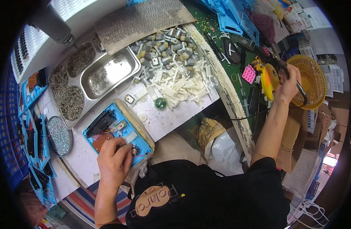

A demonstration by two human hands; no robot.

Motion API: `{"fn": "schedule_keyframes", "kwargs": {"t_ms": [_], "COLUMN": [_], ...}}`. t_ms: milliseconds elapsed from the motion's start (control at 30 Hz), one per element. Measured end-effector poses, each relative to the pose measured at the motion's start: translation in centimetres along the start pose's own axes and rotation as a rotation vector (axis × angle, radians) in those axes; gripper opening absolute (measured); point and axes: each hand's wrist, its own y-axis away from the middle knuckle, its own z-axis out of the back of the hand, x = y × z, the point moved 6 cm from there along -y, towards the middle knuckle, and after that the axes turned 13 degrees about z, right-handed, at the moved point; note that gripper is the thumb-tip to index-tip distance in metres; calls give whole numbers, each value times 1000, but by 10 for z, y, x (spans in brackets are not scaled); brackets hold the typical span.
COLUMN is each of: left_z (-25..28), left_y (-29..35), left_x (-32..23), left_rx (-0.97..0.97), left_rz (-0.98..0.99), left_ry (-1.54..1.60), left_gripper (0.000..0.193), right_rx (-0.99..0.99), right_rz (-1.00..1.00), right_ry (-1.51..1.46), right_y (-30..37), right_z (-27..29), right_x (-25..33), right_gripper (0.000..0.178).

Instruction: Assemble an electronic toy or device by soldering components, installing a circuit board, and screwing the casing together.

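Note:
My left hand (114,162) is over a light blue plastic housing (145,149), its fingers bent and pressed together above a brown circuit board (101,142). What those fingertips pinch is too small to make out. Inside the housing are a black plastic part (101,123), thin wires and a round black and metal part (135,150). Off to the right, my right hand (289,84) is closed around a dark, slender, curved tool (302,95). It is raised between a yellow disc (269,81) and a yellow plastic basket (313,78).
Small motors and white plastic parts (179,82) lie heaped behind the housing. A steel tray (135,70) of screws and an oval dish (59,135) stand left. A powered driver (55,26) hangs above. More blue housings (39,145) stack far left; a worn ledge (227,82) divides the tables.

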Motion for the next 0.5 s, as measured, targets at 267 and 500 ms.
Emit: {"fn": "schedule_keyframes", "kwargs": {"t_ms": [267, 500], "left_z": [0, 26], "left_y": [8, 23], "left_x": [10, 36], "left_rx": [-35, -249], "left_rz": [-67, 68], "left_ry": [-31, 320], "left_gripper": [25, 25], "right_rx": [203, 536], "right_rz": [-191, -479], "right_ry": [219, -249], "right_y": [0, 159], "right_z": [-41, -94], "right_x": [-80, -14], "right_gripper": [13, 49]}}
